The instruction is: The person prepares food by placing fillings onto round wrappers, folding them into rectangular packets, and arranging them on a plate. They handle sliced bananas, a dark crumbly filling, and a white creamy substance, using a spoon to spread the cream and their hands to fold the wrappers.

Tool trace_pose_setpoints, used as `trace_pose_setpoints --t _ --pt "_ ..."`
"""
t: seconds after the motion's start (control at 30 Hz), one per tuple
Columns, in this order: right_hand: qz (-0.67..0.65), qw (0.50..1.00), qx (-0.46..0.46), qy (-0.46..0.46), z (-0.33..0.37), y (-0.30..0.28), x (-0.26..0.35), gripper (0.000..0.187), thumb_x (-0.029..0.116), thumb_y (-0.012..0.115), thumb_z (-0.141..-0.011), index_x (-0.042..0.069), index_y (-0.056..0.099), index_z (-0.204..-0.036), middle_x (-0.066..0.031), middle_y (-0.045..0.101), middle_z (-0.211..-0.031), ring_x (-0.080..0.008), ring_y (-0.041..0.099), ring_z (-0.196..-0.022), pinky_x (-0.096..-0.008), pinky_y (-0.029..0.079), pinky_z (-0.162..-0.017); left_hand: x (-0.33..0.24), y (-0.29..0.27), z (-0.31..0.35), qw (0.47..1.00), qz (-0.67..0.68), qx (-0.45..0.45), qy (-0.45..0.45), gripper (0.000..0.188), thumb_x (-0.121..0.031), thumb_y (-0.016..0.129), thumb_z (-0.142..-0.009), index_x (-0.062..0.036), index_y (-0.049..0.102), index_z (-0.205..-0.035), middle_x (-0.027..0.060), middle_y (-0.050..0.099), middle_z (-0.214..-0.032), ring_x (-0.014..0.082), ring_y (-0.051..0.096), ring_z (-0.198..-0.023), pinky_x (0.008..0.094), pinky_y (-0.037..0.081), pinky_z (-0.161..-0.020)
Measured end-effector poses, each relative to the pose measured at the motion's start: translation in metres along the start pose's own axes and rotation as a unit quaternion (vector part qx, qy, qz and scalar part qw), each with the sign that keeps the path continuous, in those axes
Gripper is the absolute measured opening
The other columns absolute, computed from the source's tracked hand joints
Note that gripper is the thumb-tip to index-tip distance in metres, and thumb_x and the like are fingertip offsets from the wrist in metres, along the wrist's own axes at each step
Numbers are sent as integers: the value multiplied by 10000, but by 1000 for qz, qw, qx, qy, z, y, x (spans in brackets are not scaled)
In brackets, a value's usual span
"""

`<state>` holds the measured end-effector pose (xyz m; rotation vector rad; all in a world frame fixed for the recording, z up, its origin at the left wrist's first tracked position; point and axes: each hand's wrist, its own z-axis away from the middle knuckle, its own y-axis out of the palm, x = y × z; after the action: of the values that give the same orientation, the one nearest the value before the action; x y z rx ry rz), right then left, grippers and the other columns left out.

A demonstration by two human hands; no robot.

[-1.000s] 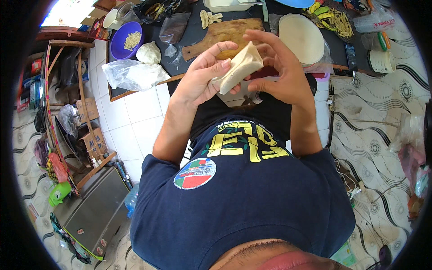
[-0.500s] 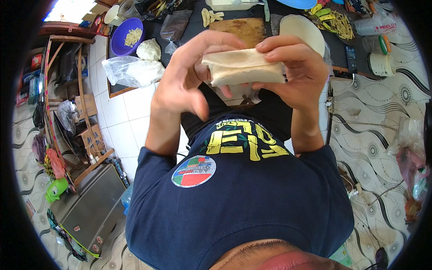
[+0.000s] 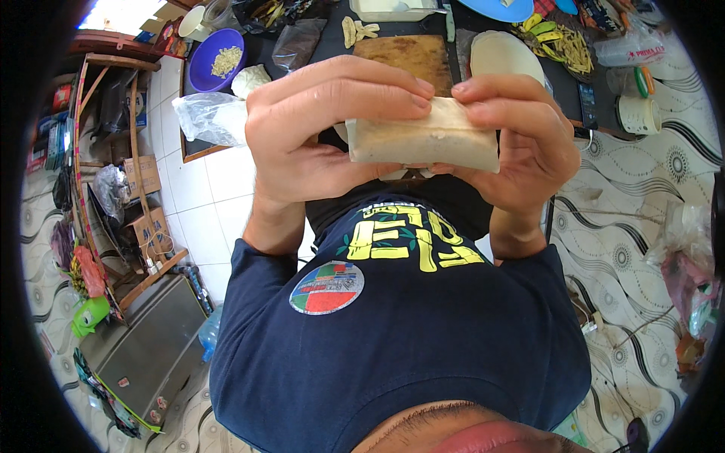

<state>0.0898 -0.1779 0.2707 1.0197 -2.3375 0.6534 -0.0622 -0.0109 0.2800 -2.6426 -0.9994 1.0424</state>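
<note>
A pale rolled wrapper [image 3: 423, 146], like a spring roll, is held up in front of my chest, lying crosswise. My left hand [image 3: 325, 124] grips its left half, fingers over the top and thumb along the underside. Around the right end closes my right hand [image 3: 529, 132], its fingertips on the upper edge and its thumb below. The fingertips of both hands nearly meet at the middle of the roll. Beyond it on the dark table lie a brown wooden board [image 3: 404, 57] and a stack of round pale wrappers [image 3: 506, 59].
On the table's left are a purple bowl [image 3: 198, 72] of chopped pale pieces and a clear plastic bag [image 3: 211, 119]. Peeled banana pieces [image 3: 358, 32] lie beyond the board. Bananas and peels [image 3: 555, 38], a phone [image 3: 587, 106] and a white tub [image 3: 639, 113] are at right.
My left hand, loose and spread before, has closed over the roll's left half. The roll has come slightly nearer and to the right, and its loose upper flap is now pressed down.
</note>
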Motion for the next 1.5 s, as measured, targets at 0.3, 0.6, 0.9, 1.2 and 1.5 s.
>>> trace_pose_setpoints --t 0.3,0.6,0.9,1.2,1.5 --pt "55 998 -3 -25 -2 6 -16 414 -15 837 -653 17 723 -1050 -106 759 -1016 -281 722 -986 -361 580 -857 -5 8 -8 999 0 -46 -21 573 -243 1000 -512 35 709 -920 195 742 -931 245 743 -891 307 587 -773" --pt "68 997 -6 -22 -2 4 -14 419 14 865 -645 14 723 -1040 -110 750 -991 -284 717 -971 -358 577 -840 1 14 -5 997 44 -52 -28 553 -181 984 -606 28 687 -1022 199 730 -990 234 723 -893 304 573 -795" --pt "9 999 -3 48 -3 1 -6 406 102 911 -720 -3 713 -1058 -146 735 -977 -212 730 -861 -279 566 -718 -4 15 6 983 105 -69 -135 494 -59 904 -735 51 639 -1137 191 718 -1100 248 714 -1037 331 573 -897" --pt "-30 985 -48 163 1 6 -5 363 81 881 -764 -18 709 -1068 -121 739 -972 -159 718 -871 -267 563 -748 7 30 4 911 325 -153 -202 457 5 842 -810 73 628 -1208 146 727 -1121 200 707 -1038 289 566 -897" --pt "34 972 -75 222 33 34 -39 415 249 888 -788 42 714 -1103 -43 715 -969 -106 652 -835 -232 513 -685 48 66 52 714 568 -217 -347 354 -171 579 -1055 62 552 -1320 147 675 -1234 226 687 -1101 361 557 -971"
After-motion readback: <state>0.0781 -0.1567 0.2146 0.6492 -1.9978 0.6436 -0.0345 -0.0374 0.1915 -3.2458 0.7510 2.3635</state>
